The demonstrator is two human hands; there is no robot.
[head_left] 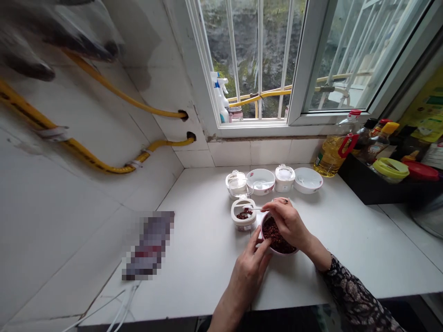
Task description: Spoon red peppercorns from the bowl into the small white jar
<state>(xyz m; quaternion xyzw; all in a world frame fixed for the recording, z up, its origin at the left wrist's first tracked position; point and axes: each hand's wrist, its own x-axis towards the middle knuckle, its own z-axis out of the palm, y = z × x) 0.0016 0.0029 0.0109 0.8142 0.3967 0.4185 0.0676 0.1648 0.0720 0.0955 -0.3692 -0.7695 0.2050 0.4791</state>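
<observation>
On the white tabletop (200, 258), right of the frame's low middle, sits the bowl of dark red bits (279, 235). The left hand (252, 263) pinches its rim. The right hand (285, 221) pinches a small white spoon (254, 209) over the little jar (243, 221).

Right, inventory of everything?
Bowls: three, white, one centre, two back
Jars: three, white, one centre, two back
Flakes: many, dark-red, centre
Spoon: one, white, centre
Oil bottle: one, yellow, right
Box: one, black, right
Bottles: several, mixed, box
Lids: two, yellow-green/red, box
Spray bottles: two, white, window
Pipes: several, yellow, wall
Window: one, white, back
Counter: one, white, below
Cables: several, white, left
Blurred object: one, grey, left
Wrapped items: unclear, dark, top-left
Left hand: one, bare, on bowl
Right hand: one, bare, on spoon
</observation>
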